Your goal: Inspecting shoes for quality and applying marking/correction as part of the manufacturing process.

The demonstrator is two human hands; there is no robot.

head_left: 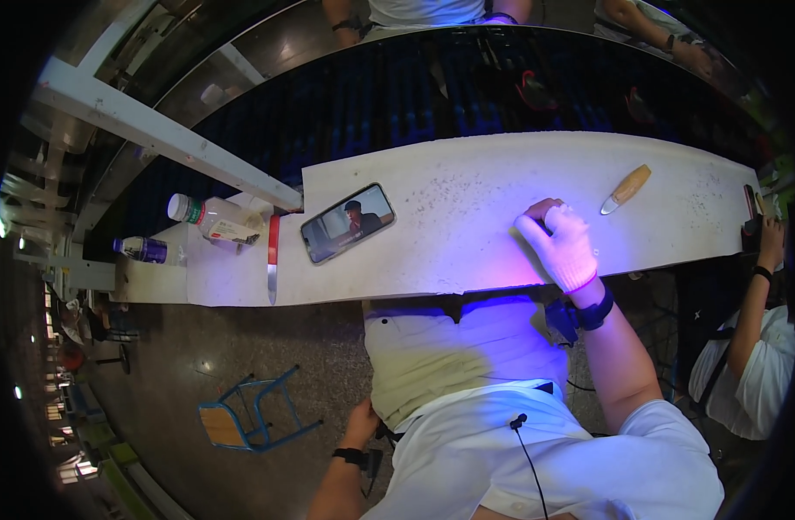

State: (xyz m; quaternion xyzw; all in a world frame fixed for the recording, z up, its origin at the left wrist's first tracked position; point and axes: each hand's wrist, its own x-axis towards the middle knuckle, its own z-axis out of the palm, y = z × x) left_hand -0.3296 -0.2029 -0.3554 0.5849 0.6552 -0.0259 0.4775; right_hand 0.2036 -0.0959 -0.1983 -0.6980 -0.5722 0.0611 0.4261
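Note:
My right hand, in a white glove with bare fingertips, rests on the pale worktop under a violet light. Its fingers curl inward, and whatever may be inside them is hidden. Beyond it to the right lies a short-bladed knife with a wooden handle. Down beside my left hip hangs my left hand, bare, its fingers mostly out of sight against the trousers. A phone showing a video lies left of the middle of the worktop. Next to it is a red-handled knife, blade toward me.
A clear bottle with a white cap and a small purple-labelled bottle lie at the left. A white metal post slants above them. Behind runs a dark conveyor. A blue-framed stool is on the floor. Co-workers sit opposite and right.

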